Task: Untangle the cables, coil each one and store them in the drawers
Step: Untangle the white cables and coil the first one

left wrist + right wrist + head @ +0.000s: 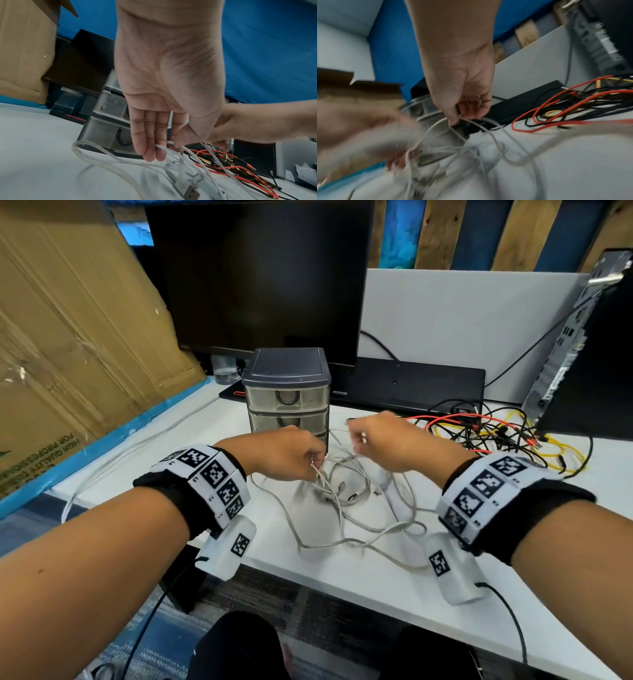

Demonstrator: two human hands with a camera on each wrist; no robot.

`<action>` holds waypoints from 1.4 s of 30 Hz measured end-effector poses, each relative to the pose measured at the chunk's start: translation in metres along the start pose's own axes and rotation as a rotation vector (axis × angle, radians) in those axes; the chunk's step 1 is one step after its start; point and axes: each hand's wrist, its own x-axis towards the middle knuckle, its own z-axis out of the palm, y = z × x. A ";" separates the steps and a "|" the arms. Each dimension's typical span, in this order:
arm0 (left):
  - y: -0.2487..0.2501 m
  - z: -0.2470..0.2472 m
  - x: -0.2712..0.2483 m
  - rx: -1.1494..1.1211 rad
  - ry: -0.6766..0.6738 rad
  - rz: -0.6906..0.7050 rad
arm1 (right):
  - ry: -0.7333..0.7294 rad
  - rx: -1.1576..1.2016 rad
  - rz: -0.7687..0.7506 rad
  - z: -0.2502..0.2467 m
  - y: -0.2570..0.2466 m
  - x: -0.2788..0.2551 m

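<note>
White cables are being teased apart in front of the drawers.

A thin, limp white strand is pinched by the left hand, and another is lifted by the curled right hand, seemingly so that loops separate. The white cables, smooth and round, lie tangled on the bench; the translucent drawer unit stands just behind, shut. A red, yellow and black tangle waits to the right.
</note>
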 end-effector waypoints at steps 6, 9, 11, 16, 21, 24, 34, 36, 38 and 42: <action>-0.005 -0.005 0.002 -0.030 -0.011 -0.022 | 0.480 0.268 0.246 -0.041 0.045 -0.005; -0.004 -0.008 0.004 -0.031 -0.006 -0.021 | 0.626 0.279 0.339 -0.056 0.068 -0.011; -0.003 -0.008 0.004 -0.028 -0.004 -0.013 | 0.597 0.202 0.381 -0.062 0.078 -0.019; 0.003 -0.010 0.001 0.038 0.049 0.082 | 0.203 -0.061 0.448 -0.049 0.087 -0.039; 0.039 -0.002 -0.003 0.009 -0.021 0.126 | 0.029 -0.129 0.446 -0.025 0.064 -0.052; 0.062 0.015 0.001 0.044 -0.211 0.126 | 0.048 -0.230 0.435 -0.012 0.044 -0.056; 0.077 0.030 0.006 0.117 -0.297 0.118 | 0.069 0.213 0.105 0.011 -0.001 -0.037; 0.073 0.019 0.002 0.116 -0.169 0.112 | 0.018 0.320 0.074 0.010 -0.007 -0.041; 0.069 0.004 -0.001 0.176 0.014 0.092 | -0.011 0.488 0.066 0.005 -0.007 -0.045; 0.054 -0.026 -0.002 -0.027 0.555 -0.038 | 0.053 0.768 0.042 -0.010 -0.007 -0.050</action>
